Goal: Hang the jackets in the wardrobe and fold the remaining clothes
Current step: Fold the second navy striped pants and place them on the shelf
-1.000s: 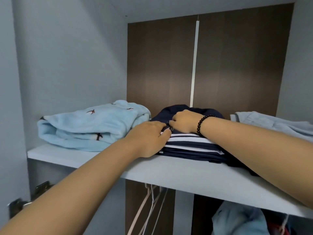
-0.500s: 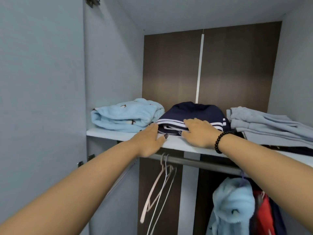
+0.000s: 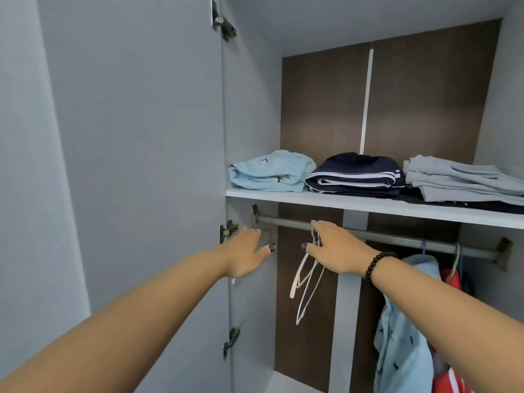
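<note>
- Shelf (image 3: 368, 204): light blue bundle (image 3: 270, 171) at left end; navy striped stack (image 3: 354, 177) mid; grey stack (image 3: 459, 180) at right
- Rail (image 3: 397, 238): blue jacket (image 3: 405, 321) hangs at right end
- Left hand (image 3: 245, 255), right hand (image 3: 336, 249): fingers spread, empty, below shelf's front edge

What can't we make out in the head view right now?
- Grey folded pile: right end cut off by the frame edge.
- Dark garment under it: mostly covered by that pile.
- Hanging clothes: partly hidden by the right forearm, cut off at the bottom.
- Empty hangers: hooks hidden behind the right hand.
</note>
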